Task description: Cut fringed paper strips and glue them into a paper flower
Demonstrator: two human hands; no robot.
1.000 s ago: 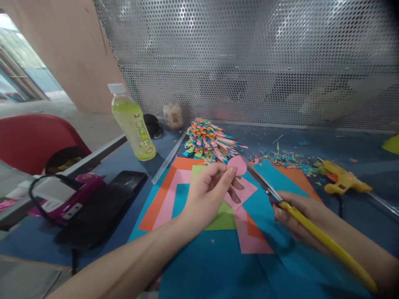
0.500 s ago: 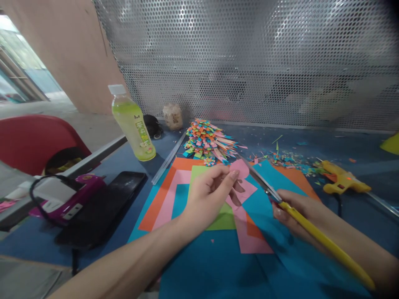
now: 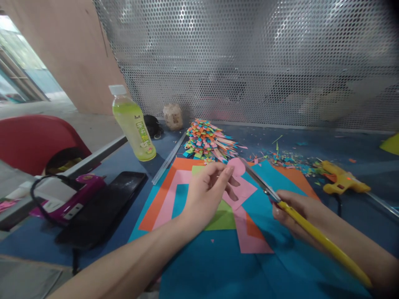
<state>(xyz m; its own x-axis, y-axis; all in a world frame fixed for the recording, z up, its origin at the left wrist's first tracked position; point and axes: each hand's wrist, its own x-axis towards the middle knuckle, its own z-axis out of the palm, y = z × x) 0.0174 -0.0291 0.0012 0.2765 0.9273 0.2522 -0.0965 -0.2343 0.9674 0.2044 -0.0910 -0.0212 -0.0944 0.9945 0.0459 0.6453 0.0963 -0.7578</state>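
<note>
Between the thumb and fingers of my left hand (image 3: 209,189) is a small pink paper piece (image 3: 237,167) with a rounded edge. My right hand (image 3: 299,207) is closed round the yellow-handled scissors (image 3: 314,232), whose blades point up and left. Their tips lie beside the rounded edge of the pink piece; I cannot tell whether the blades touch it. Below both hands are overlapping coloured sheets: a blue sheet (image 3: 215,270), a green sheet (image 3: 222,220) and a pink sheet (image 3: 249,243). Just beyond my left hand stands a cone-shaped pile of folded paper strips (image 3: 207,141).
At left are a green drink bottle (image 3: 132,124), a black phone (image 3: 104,207), a purple power strip (image 3: 75,207) and clear sticks (image 3: 170,160). A yellow glue gun (image 3: 344,178) lies right, beside paper scraps (image 3: 289,160). Perforated metal (image 3: 249,62) closes off the back.
My left hand has shifted slightly left and turned the pink paper piece a little. My right hand and the scissors are nearly still.
</note>
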